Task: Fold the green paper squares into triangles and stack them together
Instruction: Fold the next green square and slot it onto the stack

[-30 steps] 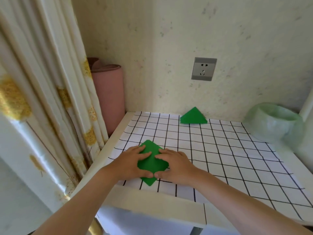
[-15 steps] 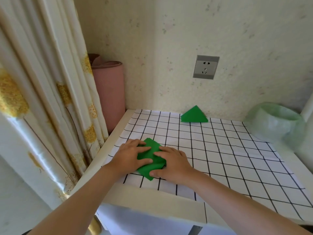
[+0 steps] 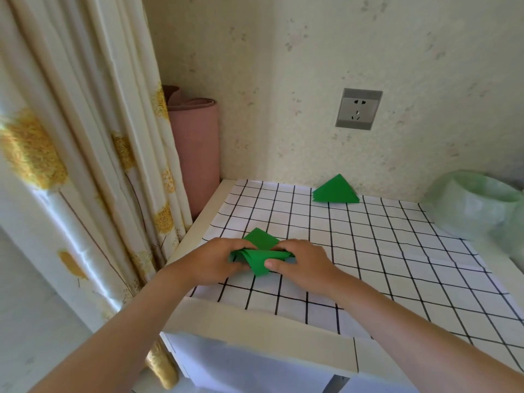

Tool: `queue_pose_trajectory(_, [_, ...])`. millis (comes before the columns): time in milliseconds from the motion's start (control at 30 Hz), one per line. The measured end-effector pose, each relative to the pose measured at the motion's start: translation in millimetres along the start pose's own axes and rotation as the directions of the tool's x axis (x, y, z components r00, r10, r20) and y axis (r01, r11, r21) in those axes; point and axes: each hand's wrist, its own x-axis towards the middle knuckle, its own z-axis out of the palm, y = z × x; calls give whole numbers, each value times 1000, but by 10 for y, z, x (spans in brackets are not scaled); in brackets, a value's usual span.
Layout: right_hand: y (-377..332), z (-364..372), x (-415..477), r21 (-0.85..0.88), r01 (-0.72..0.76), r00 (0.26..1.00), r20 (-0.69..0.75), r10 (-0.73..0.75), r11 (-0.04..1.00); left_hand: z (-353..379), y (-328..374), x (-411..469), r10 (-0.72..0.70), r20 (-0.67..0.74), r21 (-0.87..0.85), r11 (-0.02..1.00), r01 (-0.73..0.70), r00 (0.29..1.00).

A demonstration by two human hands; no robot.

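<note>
Two hands fold a green paper by the left edge of the table.

At the far left hangs a curtain, with a pink roll standing next to it in the corner. The left hand curls its fingers round the left side of the green paper and holds it. The paper sits on the checked cover, near the left and front edges of the table, half bent with its front flap lifted. The right hand pinches the right side, thumb on top of the flap. To the right of the hands the cover is wide and bare. A pile of green triangles lies at the back edge by the wall, under the socket. A pale green bag fills the far right corner.
</note>
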Motion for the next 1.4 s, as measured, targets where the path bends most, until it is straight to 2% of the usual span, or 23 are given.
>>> queue_pose_trajectory(133, [15,-66,-13,77,-37,999,27,35,996,-50,2,-3,-41,-1,62,997,41,999])
queue_pose_trajectory(267, [7,-145,-37,-44,93,996,20,-92,995,-75,-18,20,-92,-132,35,995,97,987])
queue_pose_trajectory(333, [12,-175,-31,4,105,992,69,-105,994,-97,-37,39,-149,-177,-4,989,151,973])
queue_pose_trajectory(400, [13,-173,-21,-4,137,989,47,-137,991,-112,-66,52,-191,-202,-47,982,185,961])
queue_pose_trajectory(500, [28,-157,-2,-80,208,973,-81,-214,975,-127,-56,33,-175,-171,-38,984,171,970])
queue_pose_trajectory(600, [-6,-182,-14,-130,247,956,-132,-264,960,-141,-38,2,-189,-52,-28,982,188,981])
queue_pose_trajectory(733, [-57,-221,-45,-4,149,982,-115,-149,989,-165,45,-39,-164,73,-59,984,169,984])
queue_pose_trajectory(833, [-77,-239,-60,60,74,997,-34,-72,995,-155,92,-40,-89,50,-166,981,96,995])
queue_pose_trajectory(933, [-38,-284,-117,120,49,999,-12,-48,991,-135,163,9,-92,-2,-174,981,91,996])
queue_pose_trajectory(1067, [92,-430,-317,-4,31,996,-83,-31,1000,9,446,176,-39,-32,-133,990,34,999])
queue_pose_trajectory(1167, [187,-610,-510,-57,-5,993,-119,-2,998,230,722,357,54,26,-126,991,-50,998])
queue_pose_trajectory(1333, [429,-966,-763,50,-170,983,84,165,984,560,1059,648,85,125,-89,993,-74,988])
queue_pose_trajectory(1400, [588,-1058,-797,141,-257,966,69,249,956,661,1178,752,98,165,-62,994,-89,981])
